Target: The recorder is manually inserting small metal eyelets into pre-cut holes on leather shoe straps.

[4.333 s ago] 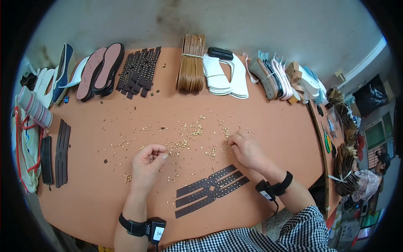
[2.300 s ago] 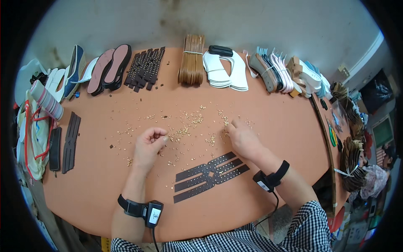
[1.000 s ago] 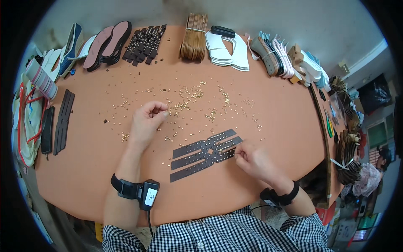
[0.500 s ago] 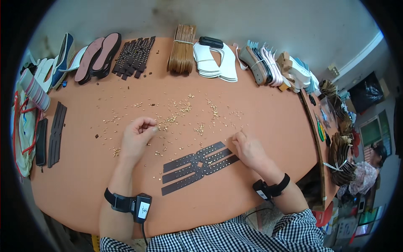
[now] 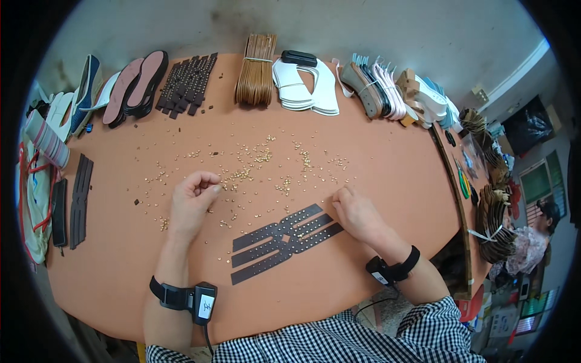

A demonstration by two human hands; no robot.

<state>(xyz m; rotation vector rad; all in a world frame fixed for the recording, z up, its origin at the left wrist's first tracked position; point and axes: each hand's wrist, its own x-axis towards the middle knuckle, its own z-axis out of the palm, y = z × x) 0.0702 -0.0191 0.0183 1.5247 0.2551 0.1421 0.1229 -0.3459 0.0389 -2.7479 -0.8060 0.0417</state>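
Note:
A dark brown shoe upper piece (image 5: 260, 249) lies flat on the table, its slotted strips dotted with small gold studs around a square central hole. My right hand (image 5: 358, 213) is at its right end, thumb and fingers pinched together; whatever they hold is too small to make out. Loose gold studs (image 5: 262, 155) lie scattered beyond the piece. At the left side of this scatter, my left hand (image 5: 192, 199) has its fingers curled in toward the thumb, close above the tabletop. Anything between those fingertips is hidden.
Along the far edge stand pink-lined soles (image 5: 145, 81), a stack of studded dark pieces (image 5: 186, 85), a tied brown bundle (image 5: 256, 72), white cutouts (image 5: 324, 88) and bundled shoe parts (image 5: 369, 88). Dark strips (image 5: 81, 202) lie at left. A person (image 5: 535, 242) is at far right.
The whole view has shifted slightly. Both hands keep nearly the same pose and place, and the studded piece stays where it was.

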